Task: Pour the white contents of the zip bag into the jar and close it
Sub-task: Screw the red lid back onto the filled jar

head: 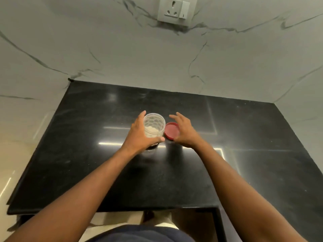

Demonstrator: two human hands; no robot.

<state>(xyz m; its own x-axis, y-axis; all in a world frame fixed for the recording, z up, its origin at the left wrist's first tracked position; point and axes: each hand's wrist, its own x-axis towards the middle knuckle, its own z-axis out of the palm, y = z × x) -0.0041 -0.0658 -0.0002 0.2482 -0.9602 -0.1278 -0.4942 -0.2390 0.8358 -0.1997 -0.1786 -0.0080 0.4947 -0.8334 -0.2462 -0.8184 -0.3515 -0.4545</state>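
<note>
A clear plastic jar (154, 125) with a honeycomb pattern stands upright and uncovered on the black countertop (87, 154), with white contents in its bottom. My left hand (139, 135) wraps around its left and near side. A red round lid (172, 131) lies flat on the counter just right of the jar. My right hand (183, 130) hovers over the lid's right edge with fingers spread; I cannot tell if it touches the lid. No zip bag is in view.
White marble-pattern walls enclose the counter at the back and both sides. A wall socket with a switch (174, 10) sits high on the back wall. The counter's near edge (122, 207) runs just in front of my body.
</note>
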